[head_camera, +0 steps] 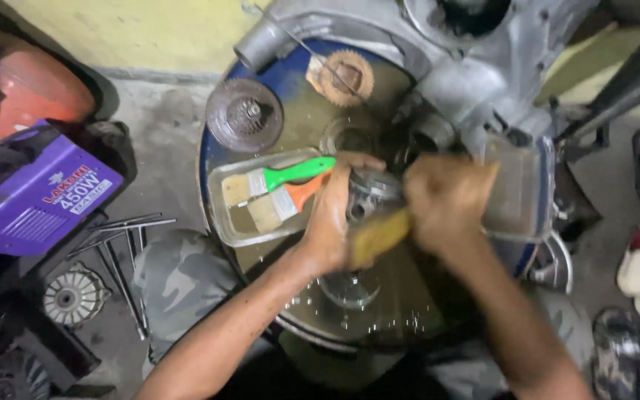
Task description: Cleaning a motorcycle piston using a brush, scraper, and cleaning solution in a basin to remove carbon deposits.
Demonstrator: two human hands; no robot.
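Left hand (331,222) clamped round metal part (368,194); right hand (446,204) gripped yellow-handled brush (379,235) (motion-blurred) against it; tray (220,222) with two brushes (279,189) just left of left hand.

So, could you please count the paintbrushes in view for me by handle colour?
Green-handled brush, lying in the clear tray: 1
Orange-handled brush, lying in the same tray: 1
Yellowish-handled brush, held in the right hand and blurred, beside the left hand: 1
Total: 3
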